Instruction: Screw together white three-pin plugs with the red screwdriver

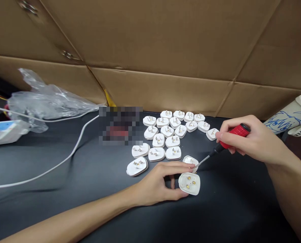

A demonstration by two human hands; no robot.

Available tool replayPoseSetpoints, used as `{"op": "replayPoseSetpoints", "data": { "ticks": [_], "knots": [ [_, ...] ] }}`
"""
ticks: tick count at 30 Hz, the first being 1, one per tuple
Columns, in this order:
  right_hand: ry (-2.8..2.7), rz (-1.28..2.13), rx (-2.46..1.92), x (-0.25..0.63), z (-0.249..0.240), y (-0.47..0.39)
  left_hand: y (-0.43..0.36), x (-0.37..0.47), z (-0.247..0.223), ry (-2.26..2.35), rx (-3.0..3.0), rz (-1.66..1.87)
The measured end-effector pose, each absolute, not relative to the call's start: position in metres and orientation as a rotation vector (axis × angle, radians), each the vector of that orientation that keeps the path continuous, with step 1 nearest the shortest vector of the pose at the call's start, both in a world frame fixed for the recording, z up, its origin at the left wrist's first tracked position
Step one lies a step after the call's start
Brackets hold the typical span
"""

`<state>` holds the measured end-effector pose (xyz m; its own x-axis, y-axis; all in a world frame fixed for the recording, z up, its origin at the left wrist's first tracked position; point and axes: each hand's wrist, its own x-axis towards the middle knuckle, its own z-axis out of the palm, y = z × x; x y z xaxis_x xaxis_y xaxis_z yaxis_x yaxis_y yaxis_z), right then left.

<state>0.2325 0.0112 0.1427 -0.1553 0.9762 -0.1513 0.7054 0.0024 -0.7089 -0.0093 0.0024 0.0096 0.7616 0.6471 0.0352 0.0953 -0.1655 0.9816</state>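
My right hand [249, 138] is closed round the red and black handle of a screwdriver [232, 135]. Its shaft slopes down to the left, and the tip ends by my left fingertips. Between thumb and fingers, my left hand [162, 182] holds a white plug shell [191, 189] on edge, with several brass-coloured contacts showing inside it. Just behind those fingers lies another white plug piece [190, 162], partly covered by them. Whether the screwdriver tip touches it I cannot tell. Several white plug pieces [156, 154] with metal prongs facing up lie in loose rows beyond my left hand.
Brown cardboard [160, 89] walls the back of the dark tabletop [89, 175]. At the left are a crumpled clear plastic bag [51, 101], a white cable [78, 143] and a white device [7, 131]. A printed coffee cup [289, 116] is at the right. A blurred patch hides something behind.
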Motion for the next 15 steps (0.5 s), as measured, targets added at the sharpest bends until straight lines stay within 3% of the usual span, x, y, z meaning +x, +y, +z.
{"op": "replayPoseSetpoints", "data": {
  "ticks": [15],
  "knots": [
    [-1.826,1.115,-1.748,0.2287,0.1376,0.0126,0.0028,-0.0094,0.0084,0.582,1.656,0.548]
  ]
}}
